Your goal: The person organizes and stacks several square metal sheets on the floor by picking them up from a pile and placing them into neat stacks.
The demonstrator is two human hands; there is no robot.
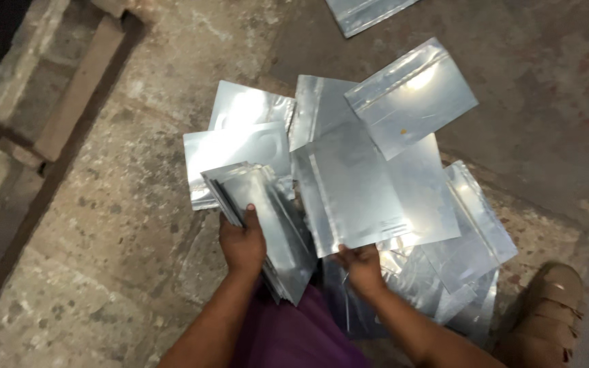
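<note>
My left hand (241,242) grips a stack of silver foil pouches (267,218), thumb on top, the stack fanned toward the upper left. My right hand (359,264) pinches the lower edge of a single flat silver pouch (352,194) and holds it up over the pile. Under and around both hands lies a loose heap of several shiny silver zip pouches (410,102) spread on the concrete floor (124,225). Purple cloth (294,334) covers my lap between the forearms.
Another silver pouch (366,12) lies apart at the top edge. A brown sandalled foot (547,313) rests at the lower right. Brick or stone ledges (49,82) run along the upper left beside a dark gap.
</note>
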